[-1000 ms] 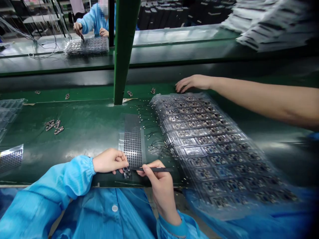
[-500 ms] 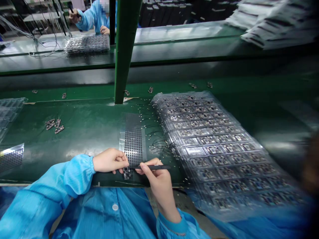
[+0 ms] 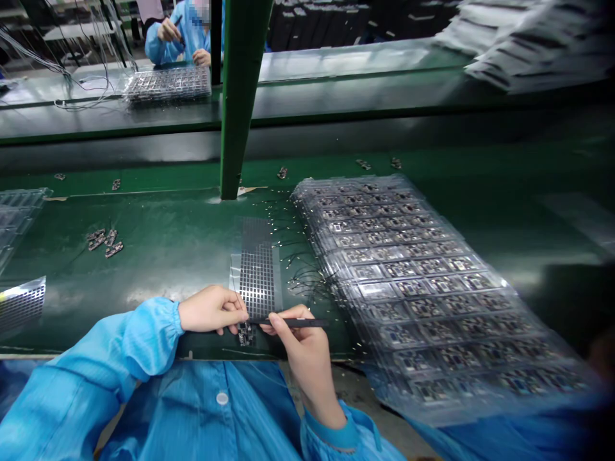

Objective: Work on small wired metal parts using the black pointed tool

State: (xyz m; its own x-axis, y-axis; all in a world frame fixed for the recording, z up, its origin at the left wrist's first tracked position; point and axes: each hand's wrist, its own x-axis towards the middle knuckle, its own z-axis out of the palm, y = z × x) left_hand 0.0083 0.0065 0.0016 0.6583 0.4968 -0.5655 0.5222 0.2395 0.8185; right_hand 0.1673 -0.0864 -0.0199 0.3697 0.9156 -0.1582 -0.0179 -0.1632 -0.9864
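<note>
My left hand (image 3: 211,310) is closed in a pinch on a small circuit part (image 3: 245,333) at the near edge of the green table (image 3: 163,256). My right hand (image 3: 300,346) grips thin black tweezers (image 3: 293,323), whose tip meets the part. Just beyond my fingers lies a perforated grid sheet (image 3: 257,272). To the right sits a stack of clear plastic trays (image 3: 413,288) filled with small circuit boards.
A green post (image 3: 240,96) rises from the table's middle. Loose small parts (image 3: 104,240) lie at the left, more along the moving belt (image 3: 365,164). Clear trays (image 3: 19,211) and a grid sheet (image 3: 22,304) sit far left. Across the line, a person in blue (image 3: 177,35) works over a tray (image 3: 168,83).
A co-worker's bare arm that reached over the trays from the right has withdrawn. Loose parts on the belt have drifted left. My hands have hardly moved.
</note>
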